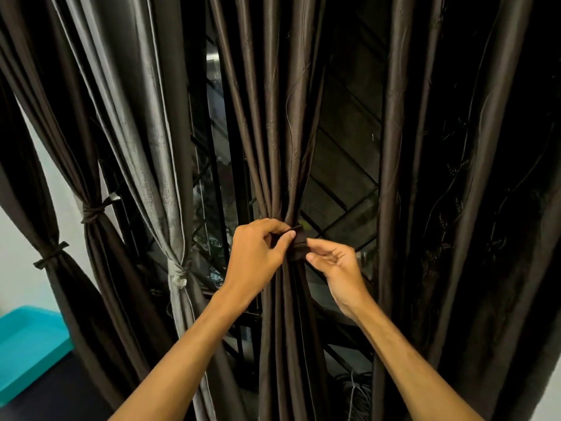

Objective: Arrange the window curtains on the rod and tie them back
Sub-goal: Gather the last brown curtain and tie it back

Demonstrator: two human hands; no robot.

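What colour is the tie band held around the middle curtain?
Dark brown tie band, matching its curtain; head view.

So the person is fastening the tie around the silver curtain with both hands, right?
Not quite. The head view shows the left hand and right hand both pinching the dark tie around a dark brown curtain, not the silver one. The silver curtain hangs further left, already knotted with its own pale tie.
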